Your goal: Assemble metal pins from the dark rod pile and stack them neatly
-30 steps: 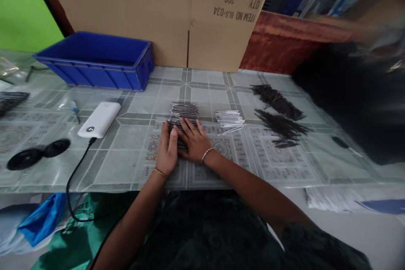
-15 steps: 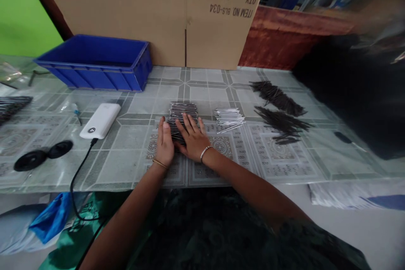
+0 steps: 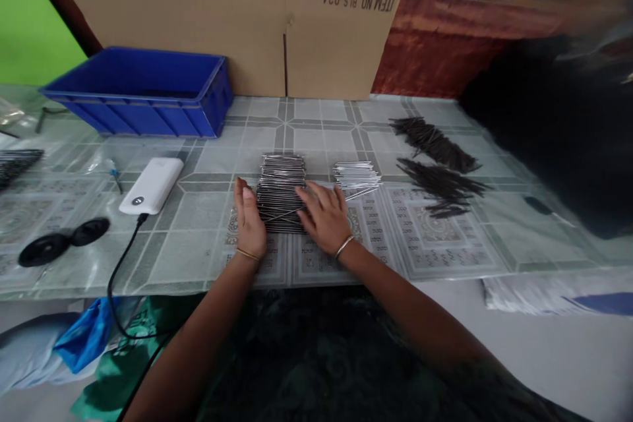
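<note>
A row of thin metal rods (image 3: 281,184) lies side by side on the table in front of me, with one rod slanting across the near part. My left hand (image 3: 250,223) stands on edge along the left ends of the rods, fingers stretched out. At the right ends, my right hand (image 3: 326,216) rests with its fingers apart, fingertips touching the rods. Just beyond it lies a smaller pile of shiny silver rods (image 3: 356,175). Farther right are two bunches of dark thin rods (image 3: 440,181).
A blue plastic bin (image 3: 143,95) stands back left before a large cardboard sheet (image 3: 198,6). A white power bank (image 3: 152,184) with a black cable and a black round-ended object (image 3: 64,241) lie left. Another person's dark, blurred shape (image 3: 548,132) is at right.
My right hand has slid off the top of the rods to their right ends, uncovering them and the slanting rod. My left hand stays at the left ends. The view has shifted slightly.
</note>
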`<state>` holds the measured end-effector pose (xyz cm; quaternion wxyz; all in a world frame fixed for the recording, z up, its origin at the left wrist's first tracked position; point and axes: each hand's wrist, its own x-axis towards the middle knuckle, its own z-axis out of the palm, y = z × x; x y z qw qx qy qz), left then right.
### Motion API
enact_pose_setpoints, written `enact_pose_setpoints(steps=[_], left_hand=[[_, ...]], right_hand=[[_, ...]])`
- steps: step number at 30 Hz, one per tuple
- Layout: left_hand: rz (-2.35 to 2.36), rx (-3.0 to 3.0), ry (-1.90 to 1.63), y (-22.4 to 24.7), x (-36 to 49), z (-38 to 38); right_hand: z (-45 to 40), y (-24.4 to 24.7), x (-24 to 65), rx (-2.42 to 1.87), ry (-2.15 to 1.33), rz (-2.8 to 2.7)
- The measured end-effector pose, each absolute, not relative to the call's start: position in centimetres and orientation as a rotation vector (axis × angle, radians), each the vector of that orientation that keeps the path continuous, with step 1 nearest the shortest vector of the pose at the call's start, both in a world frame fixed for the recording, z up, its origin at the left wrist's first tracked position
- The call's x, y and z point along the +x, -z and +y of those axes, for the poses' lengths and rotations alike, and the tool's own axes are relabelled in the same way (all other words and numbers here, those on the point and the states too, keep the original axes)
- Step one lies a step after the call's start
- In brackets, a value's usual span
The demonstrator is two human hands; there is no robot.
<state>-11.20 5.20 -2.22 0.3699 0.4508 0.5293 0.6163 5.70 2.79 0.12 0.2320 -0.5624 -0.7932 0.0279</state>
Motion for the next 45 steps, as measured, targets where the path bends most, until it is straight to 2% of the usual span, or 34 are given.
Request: enact_pose_setpoints(steps=[6, 13, 18, 32, 45], left_hand=[[1.377, 1.186, -1.596, 2.5, -10.9, 5.5], [1.361, 1.195, -1.708, 2.4, -10.9, 5.4], [1.332, 1.050, -1.734, 2.0, -10.8, 5.5], [1.157, 0.985, -1.711, 0.8, -10.5, 4.9], [1.189, 0.972, -1.711, 1.0, -10.6, 4.9]], right_hand=[[3.5, 1.5, 7.9, -1.479, -0.192, -2.162], [2.8, 0.6, 7.6, -1.355, -0.026, -2.263], [2.7, 0.8, 6.7, -1.309, -0.047, -2.339], [3.6, -0.1, 3.5, -1.365, -0.029, -2.352], [3.7, 0.4, 3.8, -1.390, -0.097, -2.314]])
